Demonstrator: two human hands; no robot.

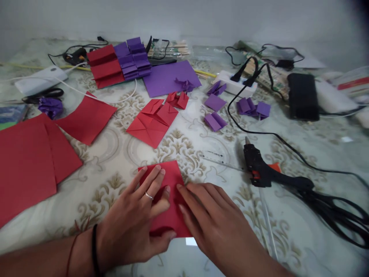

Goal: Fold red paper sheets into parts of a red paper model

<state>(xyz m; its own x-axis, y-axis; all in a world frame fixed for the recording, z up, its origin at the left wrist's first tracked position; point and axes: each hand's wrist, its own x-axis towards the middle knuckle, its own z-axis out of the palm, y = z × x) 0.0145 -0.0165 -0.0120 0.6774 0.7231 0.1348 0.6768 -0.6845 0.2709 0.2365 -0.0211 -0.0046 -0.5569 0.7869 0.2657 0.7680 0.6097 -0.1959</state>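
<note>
A square of red paper lies on the patterned tabletop in front of me. Resting across its left side is my left hand, fingers stretched and spread, pressing the sheet flat. My right hand has its fingers together at the paper's right edge, thumb and forefinger on that edge. Part of the sheet is hidden beneath both hands. Just beyond it sit a folded red paper piece and a smaller red folded piece.
A black hot glue gun and black scissors lie at right, with a cable to a white power strip. Large red sheets cover the left. Purple folded pieces, a purple sheet and a phone are farther back.
</note>
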